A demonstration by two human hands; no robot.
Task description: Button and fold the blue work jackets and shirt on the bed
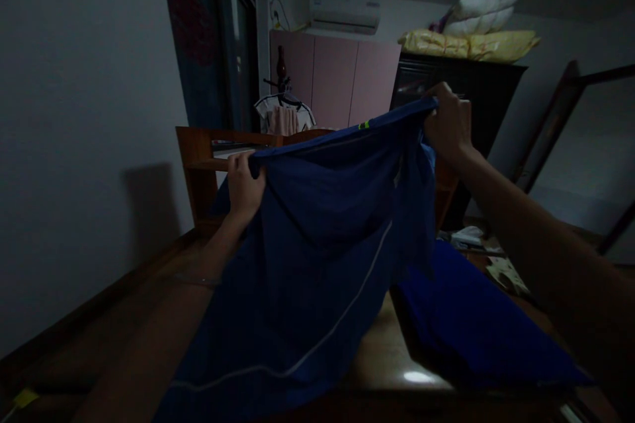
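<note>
I hold up a dark blue garment (317, 258) with thin white piping by its top edge. My left hand (244, 184) is closed on the left end of that edge. Higher and farther away, my right hand (449, 122) is closed on the right end, near a small yellow-green mark. The cloth hangs down between my arms and hides most of the wooden surface (384, 353) below. A second blue piece of cloth (476, 324) lies on that surface at the lower right.
A wooden shelf unit (198, 158) stands behind the garment. Beyond it are pink cabinets (342, 79), an air conditioner (346, 8), and a dark wardrobe (476, 89) topped with folded bedding (471, 43). Small items (496, 264) lie at the right. A bare wall is at the left.
</note>
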